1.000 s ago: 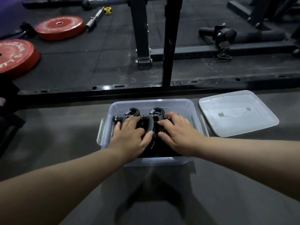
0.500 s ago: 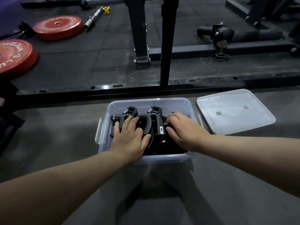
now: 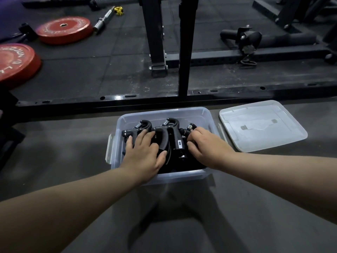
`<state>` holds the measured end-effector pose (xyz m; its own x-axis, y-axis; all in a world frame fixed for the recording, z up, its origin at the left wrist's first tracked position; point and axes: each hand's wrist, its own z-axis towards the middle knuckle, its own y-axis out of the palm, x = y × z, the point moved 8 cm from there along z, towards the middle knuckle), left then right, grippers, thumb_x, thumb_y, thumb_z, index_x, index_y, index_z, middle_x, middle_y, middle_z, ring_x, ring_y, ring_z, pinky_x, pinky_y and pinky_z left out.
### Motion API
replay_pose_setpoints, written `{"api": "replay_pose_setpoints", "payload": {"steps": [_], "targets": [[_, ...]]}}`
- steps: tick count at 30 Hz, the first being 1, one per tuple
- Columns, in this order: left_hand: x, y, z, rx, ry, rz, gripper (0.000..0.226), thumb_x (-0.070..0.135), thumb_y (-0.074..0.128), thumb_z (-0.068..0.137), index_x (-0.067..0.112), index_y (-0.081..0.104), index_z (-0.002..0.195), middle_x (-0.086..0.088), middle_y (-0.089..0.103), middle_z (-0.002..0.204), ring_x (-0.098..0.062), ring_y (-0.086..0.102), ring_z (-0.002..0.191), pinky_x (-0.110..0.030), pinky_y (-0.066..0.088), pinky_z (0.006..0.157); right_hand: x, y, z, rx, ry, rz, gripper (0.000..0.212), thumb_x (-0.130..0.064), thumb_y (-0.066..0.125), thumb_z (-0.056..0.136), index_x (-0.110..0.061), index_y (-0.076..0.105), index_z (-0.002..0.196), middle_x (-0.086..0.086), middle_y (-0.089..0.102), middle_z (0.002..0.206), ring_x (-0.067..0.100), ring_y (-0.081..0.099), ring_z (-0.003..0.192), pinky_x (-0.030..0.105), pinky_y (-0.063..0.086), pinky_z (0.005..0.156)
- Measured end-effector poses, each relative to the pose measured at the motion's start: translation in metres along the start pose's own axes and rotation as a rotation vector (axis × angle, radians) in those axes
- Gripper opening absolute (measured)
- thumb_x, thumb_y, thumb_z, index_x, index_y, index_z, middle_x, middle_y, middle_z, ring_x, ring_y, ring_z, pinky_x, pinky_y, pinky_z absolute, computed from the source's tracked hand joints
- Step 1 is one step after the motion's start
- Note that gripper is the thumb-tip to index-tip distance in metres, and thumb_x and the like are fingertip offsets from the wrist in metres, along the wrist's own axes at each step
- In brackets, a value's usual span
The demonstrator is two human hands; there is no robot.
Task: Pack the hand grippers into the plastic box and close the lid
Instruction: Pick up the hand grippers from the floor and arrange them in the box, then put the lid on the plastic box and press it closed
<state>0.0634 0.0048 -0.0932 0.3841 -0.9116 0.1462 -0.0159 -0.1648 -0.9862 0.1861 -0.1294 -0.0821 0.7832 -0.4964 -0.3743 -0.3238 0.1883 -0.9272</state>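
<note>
Sliding off the middle of the pile, the right hand (image 3: 206, 147) is now at the right side of the plastic box (image 3: 164, 114), fingers curled on the rightmost gripper (image 3: 189, 127). The left hand (image 3: 144, 154) stays spread flat, pressing on the left of the black hand grippers (image 3: 171, 132). Looks like final nudging to get everything below the rim, cos the lid (image 3: 262, 125) still lies off, just right of the box. It's all on a smooth grey floor (image 3: 63, 152) in a gym, with black rubber mats (image 3: 91, 70), a rack upright (image 3: 185, 52) and red weight plates (image 3: 64, 30) beyond.
</note>
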Motion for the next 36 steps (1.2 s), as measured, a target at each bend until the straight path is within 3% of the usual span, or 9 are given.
{"api": "replay_pose_setpoints", "payload": {"steps": [8,12,18,21,24,29,33,36], "targets": [[-0.002,0.000,-0.002,0.024,0.008,0.000,0.049,0.058,0.025,0.093,0.023,0.059,0.094,0.001,0.022,0.157,-0.017,0.002,0.149,-0.056,0.004,0.117,0.001,-0.002,-0.002,0.072,0.027,0.041,0.020,-0.032,0.042,0.097,-0.019,0.056,0.101,-0.002,0.053,0.105,0.019,0.054,0.094,0.037,0.048,0.078],[0.002,-0.015,-0.005,0.114,-0.059,-0.034,0.058,0.059,0.016,0.084,0.023,0.059,0.100,-0.001,0.034,0.151,-0.016,0.018,0.144,-0.049,0.006,0.119,0.006,-0.013,-0.001,0.103,-0.004,0.174,0.011,-0.022,0.047,0.095,-0.017,0.056,0.100,-0.004,0.049,0.103,0.014,0.050,0.096,0.032,0.045,0.085],[0.044,-0.035,0.020,0.263,0.004,-0.111,0.049,0.047,0.027,0.086,0.019,0.056,0.112,-0.004,0.046,0.129,-0.026,0.040,0.122,-0.043,0.022,0.114,0.058,-0.054,-0.010,0.303,0.029,0.270,0.017,-0.005,0.049,0.088,-0.012,0.059,0.100,-0.001,0.047,0.104,0.012,0.047,0.099,0.023,0.040,0.092],[0.084,-0.041,0.041,0.282,0.099,-0.155,0.043,0.043,0.032,0.088,0.018,0.057,0.113,-0.003,0.048,0.125,-0.026,0.044,0.117,-0.040,0.028,0.107,0.114,-0.057,-0.017,0.324,0.180,0.172,0.021,-0.005,0.052,0.087,-0.011,0.058,0.107,0.005,0.046,0.111,0.019,0.048,0.105,0.032,0.041,0.097],[0.130,-0.036,0.065,0.229,0.188,-0.203,0.038,0.038,0.035,0.090,0.018,0.058,0.114,-0.001,0.050,0.123,-0.024,0.045,0.117,-0.038,0.031,0.105,0.179,-0.049,-0.029,0.188,0.411,0.102,0.033,-0.015,0.055,0.089,-0.013,0.052,0.122,0.008,0.041,0.129,0.027,0.049,0.113,0.040,0.041,0.099],[0.211,-0.019,0.094,0.151,0.401,-0.201,0.033,0.033,0.044,0.094,0.013,0.059,0.117,-0.003,0.051,0.127,-0.023,0.044,0.121,-0.035,0.029,0.104,0.267,-0.031,-0.058,-0.148,0.676,0.038,0.050,-0.027,0.059,0.091,-0.014,0.044,0.137,0.013,0.041,0.141,0.030,0.050,0.122,0.039,0.042,0.102],[0.258,0.006,0.115,0.014,0.467,-0.143,0.029,0.032,0.041,0.097,0.013,0.057,0.113,-0.003,0.053,0.118,-0.025,0.048,0.111,-0.038,0.039,0.098,0.291,-0.002,-0.072,-0.331,0.653,-0.037,0.051,-0.031,0.058,0.091,-0.020,0.044,0.139,0.008,0.044,0.141,0.029,0.049,0.125,0.038,0.041,0.103],[0.274,0.029,0.132,-0.153,0.321,-0.146,0.029,0.030,0.037,0.099,0.011,0.053,0.115,-0.006,0.051,0.119,-0.029,0.049,0.110,-0.040,0.042,0.091,0.290,0.023,-0.073,-0.386,0.593,-0.107,0.047,-0.035,0.051,0.093,-0.022,0.045,0.138,0.008,0.045,0.137,0.031,0.048,0.124,0.039,0.041,0.101]]}}
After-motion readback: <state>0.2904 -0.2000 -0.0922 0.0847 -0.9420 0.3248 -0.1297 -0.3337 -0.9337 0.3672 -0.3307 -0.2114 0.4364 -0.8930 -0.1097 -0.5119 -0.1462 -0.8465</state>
